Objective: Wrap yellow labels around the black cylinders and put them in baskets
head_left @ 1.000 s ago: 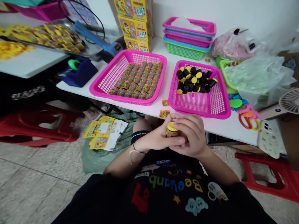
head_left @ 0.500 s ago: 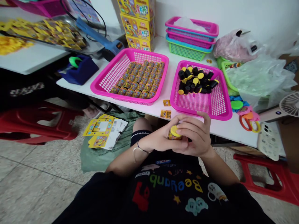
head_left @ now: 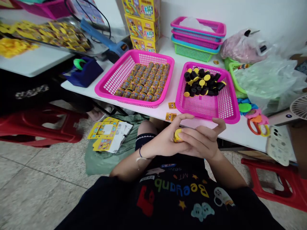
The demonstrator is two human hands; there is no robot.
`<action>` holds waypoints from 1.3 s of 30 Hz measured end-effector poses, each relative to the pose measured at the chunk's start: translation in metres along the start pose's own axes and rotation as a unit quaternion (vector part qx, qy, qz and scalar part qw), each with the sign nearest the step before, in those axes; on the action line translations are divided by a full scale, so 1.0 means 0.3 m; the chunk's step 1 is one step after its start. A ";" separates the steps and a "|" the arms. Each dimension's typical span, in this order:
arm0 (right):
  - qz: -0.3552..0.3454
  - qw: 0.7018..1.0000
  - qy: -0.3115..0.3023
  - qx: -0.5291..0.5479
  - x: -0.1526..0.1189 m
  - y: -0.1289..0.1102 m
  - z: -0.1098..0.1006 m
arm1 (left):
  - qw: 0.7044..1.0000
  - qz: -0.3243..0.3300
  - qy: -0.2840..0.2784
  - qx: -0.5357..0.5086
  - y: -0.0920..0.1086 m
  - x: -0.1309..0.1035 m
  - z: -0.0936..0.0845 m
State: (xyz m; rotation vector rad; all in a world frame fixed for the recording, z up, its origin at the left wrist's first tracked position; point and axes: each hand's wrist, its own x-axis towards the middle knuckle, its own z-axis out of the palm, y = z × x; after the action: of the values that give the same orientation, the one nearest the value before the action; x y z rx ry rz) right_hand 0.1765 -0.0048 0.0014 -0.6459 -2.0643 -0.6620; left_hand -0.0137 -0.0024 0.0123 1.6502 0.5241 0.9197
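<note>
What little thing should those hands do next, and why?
Perhaps press gently around the side of the yellow-capped tub, so any label there lies flat. The left hand and right hand hold it together, fingers hiding most of its side. The left basket holds labelled tubs in rows, while the right basket holds plain black tubs.
</note>
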 end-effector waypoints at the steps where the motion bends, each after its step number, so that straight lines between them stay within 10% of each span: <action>1: 0.012 1.000 -0.022 -0.002 -0.015 -0.001 -0.001 | 0.998 -0.005 -0.038 -0.054 0.001 0.003 -0.007; 11: 0.070 0.986 -0.106 0.111 -0.072 -0.005 -0.010 | 0.939 -0.081 -0.199 -0.269 -0.016 0.019 -0.039; 21: 0.059 0.998 -0.023 0.000 0.014 0.003 0.034 | 0.993 -0.053 0.054 -0.091 0.038 -0.018 -0.095; 30: 0.050 0.997 -0.047 0.028 -0.025 0.045 0.061 | 0.985 -0.156 -0.053 -0.048 0.098 -0.016 -0.192; 39: 0.177 0.945 -0.004 0.275 -0.002 0.010 0.072 | 0.972 -0.183 -0.140 -0.054 0.072 0.006 -0.212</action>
State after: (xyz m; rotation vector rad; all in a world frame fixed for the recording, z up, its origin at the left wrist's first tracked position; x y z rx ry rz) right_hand 0.1666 0.0116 -0.0090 -0.6571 -1.9433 0.1284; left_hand -0.0657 0.0312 0.0383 1.4882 0.5477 0.4280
